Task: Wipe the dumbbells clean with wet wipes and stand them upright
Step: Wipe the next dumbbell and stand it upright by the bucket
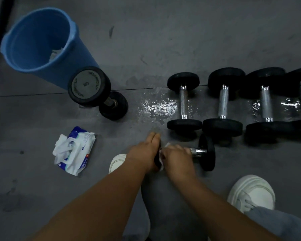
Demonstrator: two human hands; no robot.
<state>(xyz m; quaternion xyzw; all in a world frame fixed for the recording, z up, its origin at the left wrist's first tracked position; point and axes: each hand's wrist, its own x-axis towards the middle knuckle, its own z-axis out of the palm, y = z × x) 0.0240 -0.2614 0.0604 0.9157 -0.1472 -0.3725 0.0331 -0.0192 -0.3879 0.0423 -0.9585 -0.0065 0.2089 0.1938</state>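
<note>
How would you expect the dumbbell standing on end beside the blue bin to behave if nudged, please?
The upright dumbbell probably feels heavy for its size, given its thick black heads marked 5. Resting on one flat head, it may tip if pushed near the top, and could then roll on its round heads.
</note>
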